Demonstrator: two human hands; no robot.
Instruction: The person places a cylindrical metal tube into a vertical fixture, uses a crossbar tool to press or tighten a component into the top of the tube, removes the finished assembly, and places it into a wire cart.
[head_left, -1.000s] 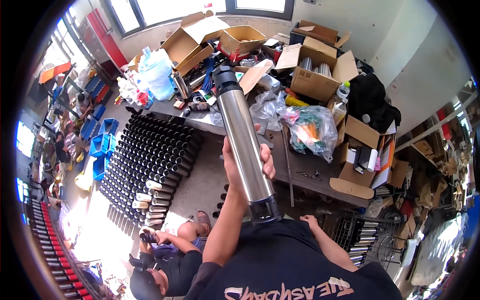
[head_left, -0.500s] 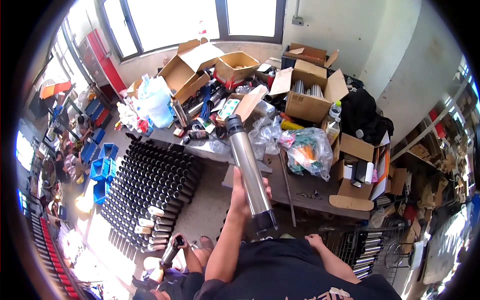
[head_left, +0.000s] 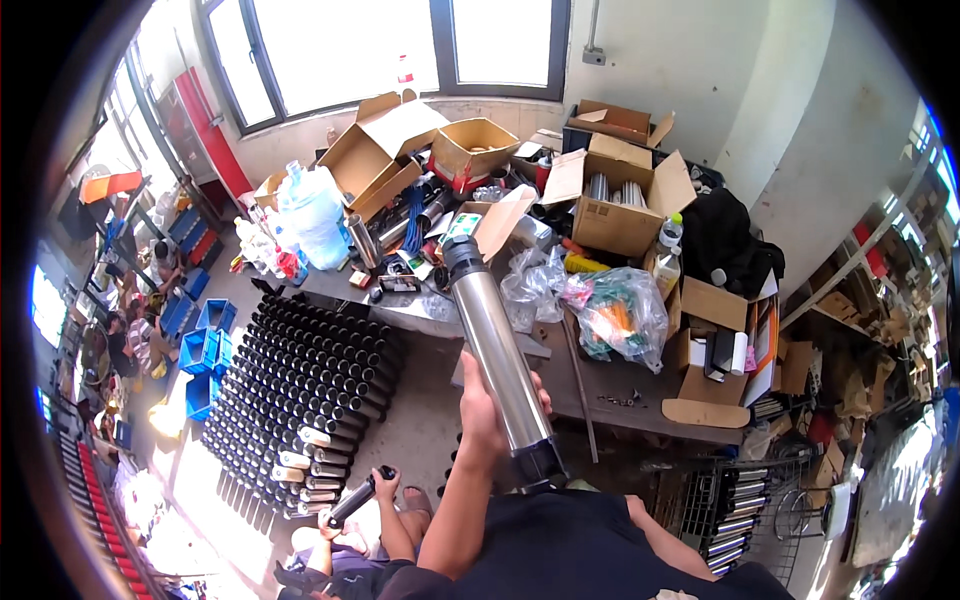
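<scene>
My left hand [head_left: 483,412] is wrapped round a shiny silver metal cylinder [head_left: 494,342] with black end caps. The cylinder is held up in front of my body, tilted, its upper end leaning left and away from me. Its lower black cap [head_left: 538,464] hangs just above my dark shirt. My right forearm [head_left: 668,532] comes in at the right of my shirt; the fingers of that hand are hidden. At the lower left, another person's hands hold a dark cylinder [head_left: 352,502] of a similar kind.
Many black-topped cylinders [head_left: 300,380] stand in rows on the floor at left. The cluttered bench [head_left: 650,418] holds open cardboard boxes [head_left: 612,222], plastic bags [head_left: 622,315] and a thin rod [head_left: 580,385]. A wire basket [head_left: 740,515] with silver tubes stands at right.
My left hand and the cylinder have shifted slightly down and right. My right hand has dropped out of sight behind my shirt. The other person's cylinder has swung to a flatter angle.
</scene>
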